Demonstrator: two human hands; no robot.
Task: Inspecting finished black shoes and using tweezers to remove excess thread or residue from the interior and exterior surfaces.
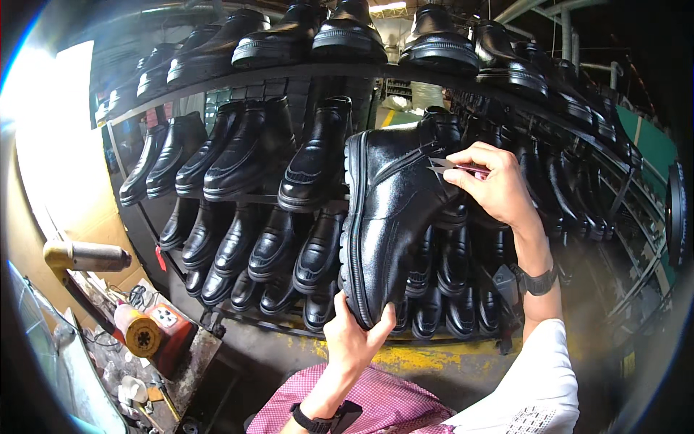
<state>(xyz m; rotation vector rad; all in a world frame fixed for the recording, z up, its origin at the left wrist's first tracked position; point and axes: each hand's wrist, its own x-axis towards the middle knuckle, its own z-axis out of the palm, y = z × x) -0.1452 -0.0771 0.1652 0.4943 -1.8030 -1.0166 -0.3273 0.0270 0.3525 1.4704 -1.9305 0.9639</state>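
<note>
Left hand (351, 340) grips a glossy black leather boot (394, 210), right hand (497, 184) pointed silver-bladed snips (439, 166); likely trimming, next needing steadiness.

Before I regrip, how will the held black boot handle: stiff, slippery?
The boot likely feels stiff: its shape looks full, without sagging. Its glossy finish may let a light grip slide; the ridged sole probably offers more purchase.

The location is a footwear workshop: a dark metal multi-tier rack (289, 71) carries rows of glossy black boots (316, 160), a cluttered grey-topped workbench (202, 350) stands left, and grey pipes (566, 36) apparently run overhead.
</note>
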